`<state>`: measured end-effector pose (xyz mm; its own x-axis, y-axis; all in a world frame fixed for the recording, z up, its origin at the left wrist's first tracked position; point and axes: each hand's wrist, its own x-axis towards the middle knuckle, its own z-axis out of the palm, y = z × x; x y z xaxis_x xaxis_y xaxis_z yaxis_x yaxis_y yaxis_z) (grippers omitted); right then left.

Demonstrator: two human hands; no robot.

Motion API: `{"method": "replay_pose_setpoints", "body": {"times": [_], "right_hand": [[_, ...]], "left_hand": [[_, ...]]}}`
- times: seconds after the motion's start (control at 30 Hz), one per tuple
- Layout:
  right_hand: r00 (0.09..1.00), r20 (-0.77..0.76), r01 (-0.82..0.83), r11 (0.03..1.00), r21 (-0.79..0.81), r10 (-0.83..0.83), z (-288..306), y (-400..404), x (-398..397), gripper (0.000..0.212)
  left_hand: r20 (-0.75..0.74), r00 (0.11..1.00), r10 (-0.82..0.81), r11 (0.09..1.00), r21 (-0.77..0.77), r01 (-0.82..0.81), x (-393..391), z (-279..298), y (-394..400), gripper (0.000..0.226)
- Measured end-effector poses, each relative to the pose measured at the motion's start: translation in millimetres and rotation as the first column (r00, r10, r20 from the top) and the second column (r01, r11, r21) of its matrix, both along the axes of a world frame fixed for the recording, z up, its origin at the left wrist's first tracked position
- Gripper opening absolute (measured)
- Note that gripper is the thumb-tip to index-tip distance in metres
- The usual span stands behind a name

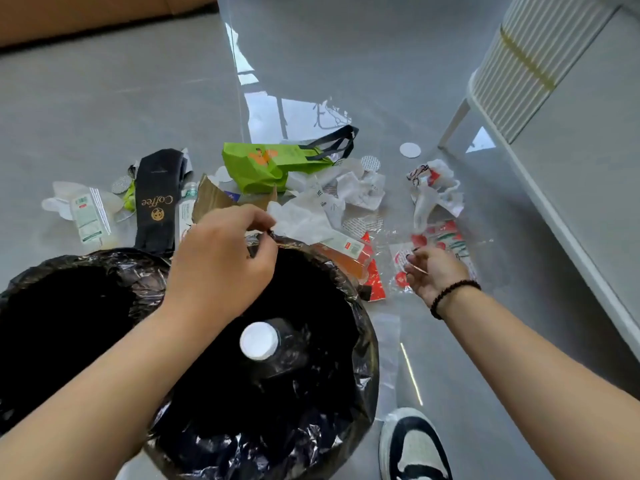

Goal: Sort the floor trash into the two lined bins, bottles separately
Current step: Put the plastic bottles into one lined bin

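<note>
Trash pile [311, 202] sits on grey floor beyond two black-lined bins [304, 271]. My left hand [221, 258] pinches the liner rim; right hand [433, 271], fingers loosely curled, holds nothing. I'd seat the liner, then grab wrappers.

Left hand [221, 258] pinches far rim of right-side black-lined bin [363, 327]; white-capped bottle [259, 341] lies inside. Second lined bin [69, 268] just beside it, to the left. Right hand [433, 271], fingers loosely curled, above clear printed wrapper [446, 240]. Green bag [256, 168], black coffee pouch [156, 202] on floor [104, 98].
</note>
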<state>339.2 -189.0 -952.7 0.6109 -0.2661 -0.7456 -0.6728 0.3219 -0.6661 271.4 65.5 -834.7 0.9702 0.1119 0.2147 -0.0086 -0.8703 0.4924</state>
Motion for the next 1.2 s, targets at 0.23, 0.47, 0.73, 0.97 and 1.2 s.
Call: {"method": "replay_pose_setpoints", "body": {"times": [0.23,0.47,0.73,0.97,1.2], "right_hand": [[0.433,-0.279,-0.819,0.245,-0.519,0.857,-62,40,11,0.053],[0.324,-0.447,-0.832,0.026,-0.554,0.834,-98,58,10,0.067],[0.505,-0.134,-0.737,0.345,-0.581,0.853,-99,38,-13,0.019],[0.767,0.177,-0.406,0.681,-0.609,0.616,-45,35,-18,0.022],[0.837,0.372,-0.065,0.749,-0.659,0.400,38,53,-28,0.026]], "left_hand": [[-0.066,0.996,0.063,0.997,0.046,-0.060,12,-18,24,0.027],[0.005,0.988,0.154,0.987,0.038,-0.154,-15,-16,59,0.033],[0.002,0.958,0.286,0.954,-0.094,-0.284,-67,-15,79,0.035],[-0.083,0.970,0.229,0.959,-0.151,-0.239,-84,-12,68,0.038],[-0.186,0.974,0.127,0.946,-0.272,-0.175,-104,6,64,0.032]]}}
